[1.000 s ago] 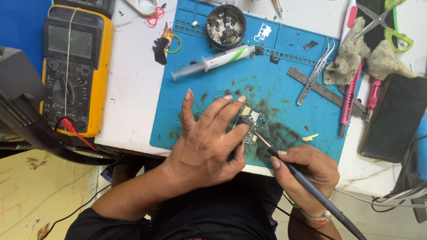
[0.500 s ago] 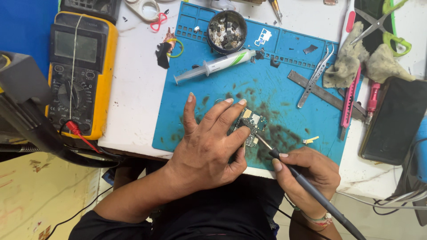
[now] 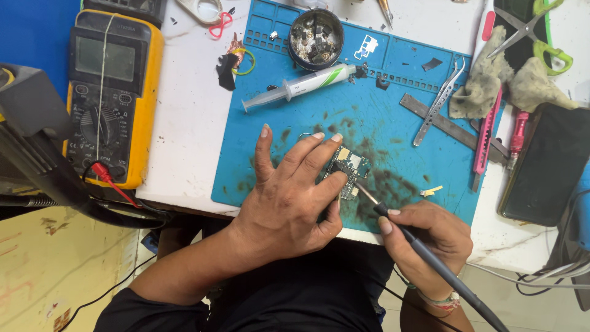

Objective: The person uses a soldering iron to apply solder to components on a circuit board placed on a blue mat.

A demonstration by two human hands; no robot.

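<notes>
A small green circuit board (image 3: 351,167) lies on a stained blue work mat (image 3: 393,92). My left hand (image 3: 289,197) rests flat over the board's left side, fingers spread, fingertips pressing on it. My right hand (image 3: 430,243) grips a dark soldering iron (image 3: 424,249) like a pen; its metal tip touches the board's lower right edge.
A syringe (image 3: 301,89) and a round tin of small parts (image 3: 316,38) lie on the mat's far side, tweezers (image 3: 437,104) and a metal ruler (image 3: 452,128) to the right. A yellow multimeter (image 3: 114,92) stands at left. Rags (image 3: 479,89), scissors (image 3: 541,34) and a dark phone (image 3: 547,166) lie at right.
The view has shifted slightly; my hands, the board and the iron stay in nearly the same pose, the tip still at the board.
</notes>
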